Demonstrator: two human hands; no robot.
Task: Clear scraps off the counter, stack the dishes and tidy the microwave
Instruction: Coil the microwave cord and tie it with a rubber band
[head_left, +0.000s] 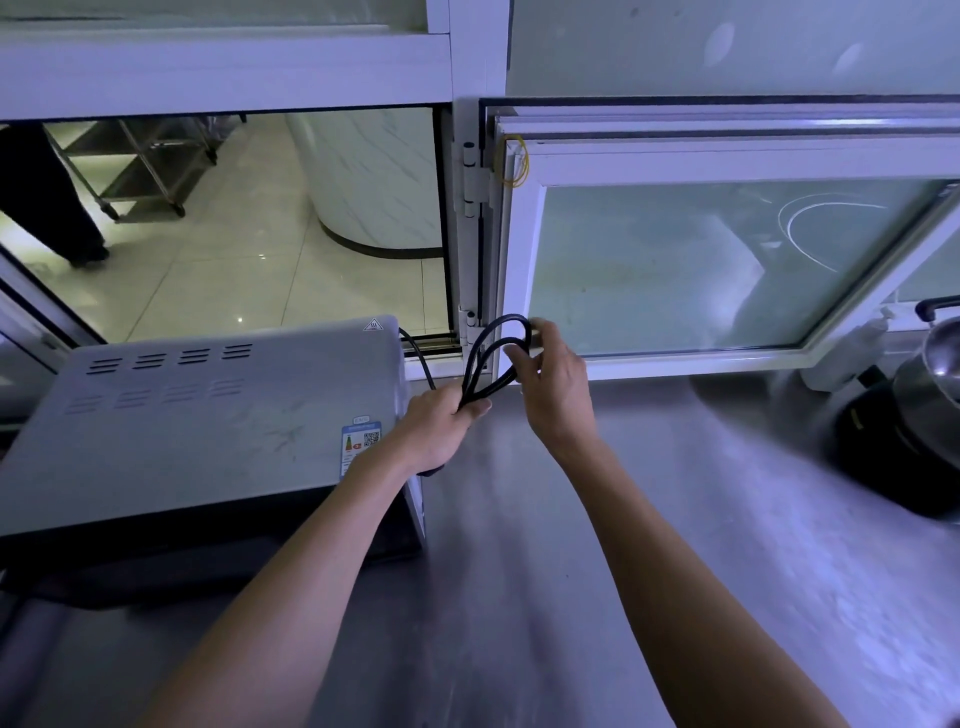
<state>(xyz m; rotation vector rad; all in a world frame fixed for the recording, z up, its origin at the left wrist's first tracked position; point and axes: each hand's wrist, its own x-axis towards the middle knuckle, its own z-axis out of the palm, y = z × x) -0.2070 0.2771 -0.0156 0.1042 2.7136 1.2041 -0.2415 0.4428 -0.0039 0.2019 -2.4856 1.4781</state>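
Black looped cord (493, 358), both hands gripping.

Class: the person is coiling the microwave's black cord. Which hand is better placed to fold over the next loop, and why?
Probably the right hand: its fingers pinch the free loop tops of the cord, while the left hand grips the bundle's base beside the microwave, anchoring it.

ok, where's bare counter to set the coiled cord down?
Free: the steel counter between the microwave and the black cooker with pot, and its near part under the forearms. Crowded: the back strip by the window frame, where both hands, left hand and right hand, hold the cord.
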